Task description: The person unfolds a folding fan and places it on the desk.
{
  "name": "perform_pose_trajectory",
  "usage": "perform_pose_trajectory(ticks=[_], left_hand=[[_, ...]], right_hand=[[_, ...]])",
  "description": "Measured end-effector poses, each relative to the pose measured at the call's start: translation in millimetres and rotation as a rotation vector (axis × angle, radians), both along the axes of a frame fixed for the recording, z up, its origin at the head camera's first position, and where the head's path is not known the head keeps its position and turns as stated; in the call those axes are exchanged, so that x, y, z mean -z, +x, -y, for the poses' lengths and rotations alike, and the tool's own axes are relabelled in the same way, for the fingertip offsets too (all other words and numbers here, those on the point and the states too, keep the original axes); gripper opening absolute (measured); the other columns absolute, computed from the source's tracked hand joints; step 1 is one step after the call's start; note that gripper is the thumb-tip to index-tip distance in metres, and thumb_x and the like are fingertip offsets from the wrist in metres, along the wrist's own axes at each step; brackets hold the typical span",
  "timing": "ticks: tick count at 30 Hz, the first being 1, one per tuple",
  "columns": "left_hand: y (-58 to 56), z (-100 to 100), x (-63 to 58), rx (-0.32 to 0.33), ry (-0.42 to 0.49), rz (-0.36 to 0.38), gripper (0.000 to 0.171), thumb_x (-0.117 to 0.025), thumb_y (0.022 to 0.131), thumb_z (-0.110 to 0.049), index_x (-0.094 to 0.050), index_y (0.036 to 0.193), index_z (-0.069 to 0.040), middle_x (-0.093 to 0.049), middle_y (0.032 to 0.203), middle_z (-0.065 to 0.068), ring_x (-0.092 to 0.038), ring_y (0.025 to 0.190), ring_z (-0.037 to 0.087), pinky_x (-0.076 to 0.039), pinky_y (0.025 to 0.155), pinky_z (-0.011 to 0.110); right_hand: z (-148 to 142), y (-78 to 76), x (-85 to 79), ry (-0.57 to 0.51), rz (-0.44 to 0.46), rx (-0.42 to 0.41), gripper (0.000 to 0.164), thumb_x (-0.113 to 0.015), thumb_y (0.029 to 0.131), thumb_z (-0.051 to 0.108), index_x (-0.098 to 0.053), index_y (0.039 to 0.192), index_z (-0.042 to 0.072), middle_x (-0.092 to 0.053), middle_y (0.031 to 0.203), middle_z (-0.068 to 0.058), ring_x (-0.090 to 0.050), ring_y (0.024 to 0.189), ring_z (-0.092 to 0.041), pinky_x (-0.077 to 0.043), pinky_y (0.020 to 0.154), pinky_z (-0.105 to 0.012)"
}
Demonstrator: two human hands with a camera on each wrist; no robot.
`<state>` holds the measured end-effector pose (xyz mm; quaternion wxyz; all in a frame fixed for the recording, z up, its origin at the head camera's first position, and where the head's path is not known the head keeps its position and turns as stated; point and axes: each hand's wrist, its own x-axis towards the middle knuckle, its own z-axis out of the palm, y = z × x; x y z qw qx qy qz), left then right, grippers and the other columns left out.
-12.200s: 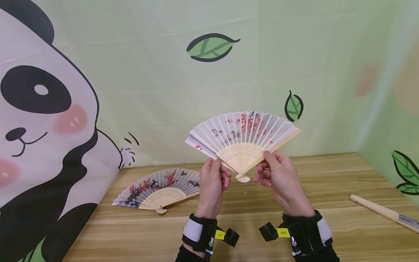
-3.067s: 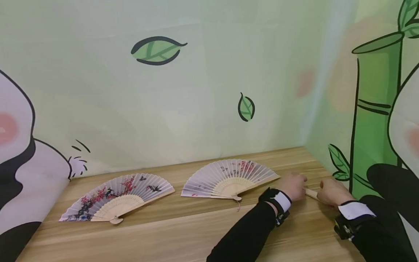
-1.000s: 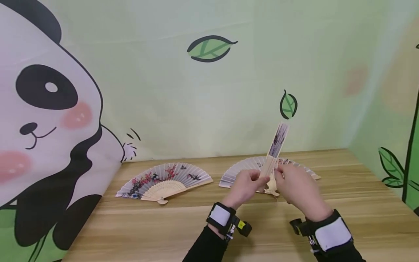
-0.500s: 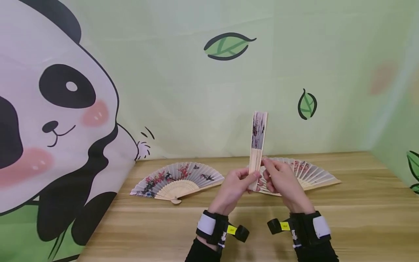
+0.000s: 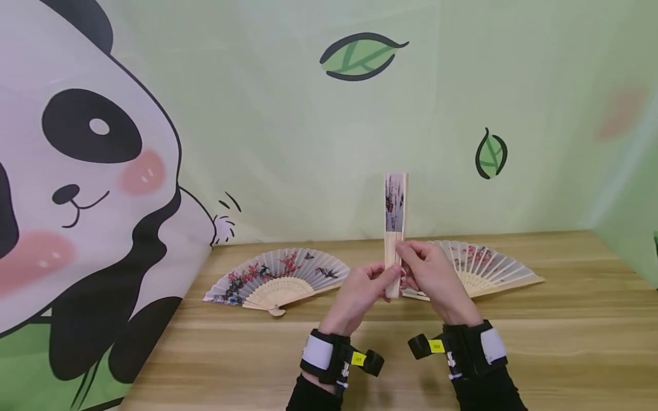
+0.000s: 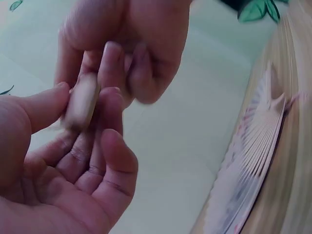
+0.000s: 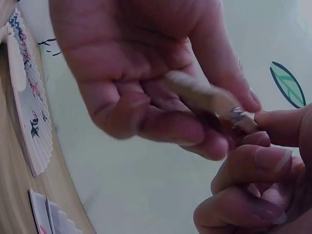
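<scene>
A folded folding fan (image 5: 395, 205) stands nearly upright in front of me, with pale wooden ribs below and a printed grey-and-dark strip above. My left hand (image 5: 354, 294) pinches its lower end between thumb and fingers. Higher up, the thumb and index finger of my right hand (image 5: 437, 277) pinch the ribs from the right side. The left wrist view shows the blunt end of the fan (image 6: 83, 105) against the left thumb. In the right wrist view, the fan's wooden end (image 7: 195, 92) lies between both hands' fingers, slightly blurred.
A spread fan with red blossoms and birds (image 5: 288, 279) lies on the wooden table (image 5: 247, 365) to the left. Another spread fan (image 5: 488, 265) lies behind my right hand, partly hidden. A green backdrop (image 5: 247, 125) with a printed panda rises behind the table.
The fan held earliest now lies spread on the table. Both hands reached right, took the folded fan and brought it to the middle. In the last second it has turned upright and moved left.
</scene>
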<state>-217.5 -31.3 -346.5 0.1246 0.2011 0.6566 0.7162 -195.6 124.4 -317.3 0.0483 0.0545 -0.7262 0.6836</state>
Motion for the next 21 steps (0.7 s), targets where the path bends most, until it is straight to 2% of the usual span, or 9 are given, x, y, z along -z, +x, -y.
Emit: perform_pose_trajectory(ticks=[3,9,15,21], left_hand=[[-0.9,6,-6.2,-0.064,-0.033,-0.026,0.036,-0.057,0.100,-0.032,-0.069,0.105,0.002,-0.064,0.081,0.004,-0.058,0.070,0.013,-0.049,0.065,0.026],[-4.6,13,-11.6,-0.203,0.019,-0.082,0.035,-0.052,0.102,-0.031,-0.065,0.095,0.001,-0.061,0.076,0.006,-0.056,0.064,0.015,-0.046,0.058,0.024],[-4.8,14,-10.6,-0.228,0.041,-0.084,0.031,-0.053,0.102,-0.027,-0.065,0.093,0.001,-0.058,0.074,0.006,-0.052,0.060,0.013,-0.040,0.054,0.021],[-3.1,17,-8.4,-0.250,0.013,-0.068,0.025,-0.057,0.100,-0.024,-0.068,0.099,-0.002,-0.056,0.071,0.002,-0.048,0.060,0.010,-0.038,0.052,0.019]], right_hand=[[3,1.1,-1.3,0.028,-0.013,-0.017,0.037,-0.051,0.103,0.031,-0.063,0.107,-0.003,-0.044,0.063,-0.002,-0.039,0.048,-0.010,-0.032,0.043,-0.020],[7,5.2,-1.6,0.097,-0.012,-0.056,0.037,-0.050,0.103,0.032,-0.064,0.108,-0.002,-0.045,0.063,-0.005,-0.040,0.048,-0.012,-0.031,0.043,-0.021],[11,9.5,-1.9,0.132,-0.014,-0.073,0.038,-0.051,0.103,0.032,-0.065,0.107,-0.003,-0.046,0.062,-0.005,-0.041,0.048,-0.012,-0.032,0.043,-0.022],[14,9.7,-0.1,0.156,-0.004,-0.071,0.033,-0.051,0.103,0.029,-0.066,0.105,0.000,-0.047,0.061,-0.006,-0.042,0.046,-0.013,-0.034,0.042,-0.023]])
